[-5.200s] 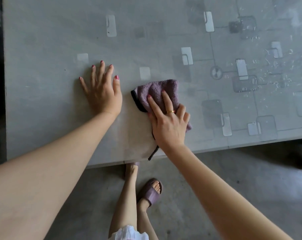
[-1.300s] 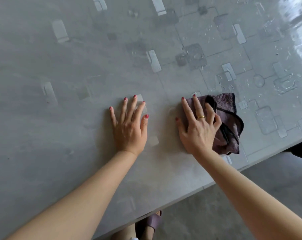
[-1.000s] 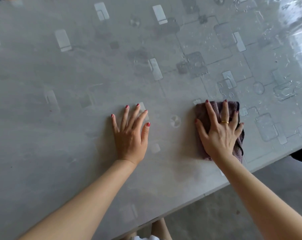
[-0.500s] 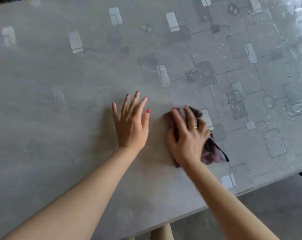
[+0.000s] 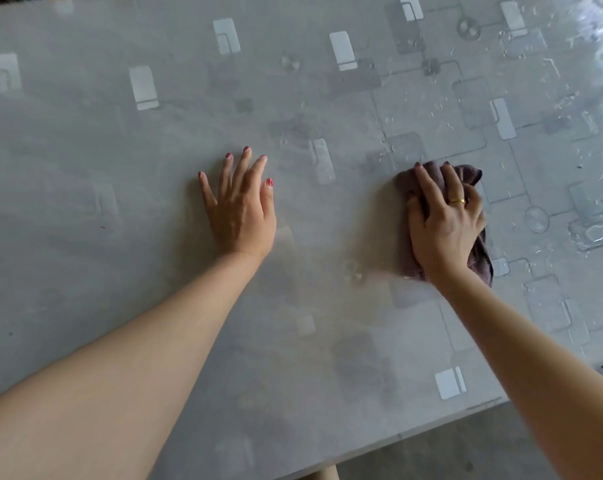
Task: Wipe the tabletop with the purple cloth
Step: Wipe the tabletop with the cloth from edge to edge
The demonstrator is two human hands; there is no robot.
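Observation:
The purple cloth (image 5: 471,174) lies bunched on the grey patterned tabletop (image 5: 120,237), right of centre. My right hand (image 5: 443,223) sits on top of it, pressing it down; the thumb and outer fingers curl into the bunched fabric and most of the cloth is hidden under the palm. A gold ring shows on that hand. My left hand (image 5: 239,206) lies flat on the tabletop to the left, fingers spread, about a forearm's width from the cloth and touching nothing else.
Water droplets and wet streaks (image 5: 591,233) glisten on the right and far-right part of the table. The table's front edge (image 5: 431,427) runs diagonally at the lower right, with grey floor (image 5: 483,459) beyond it.
My right hand has slid the cloth to the right, away from my left hand, after being close beside it half a second ago. My left hand has stayed flat in place.

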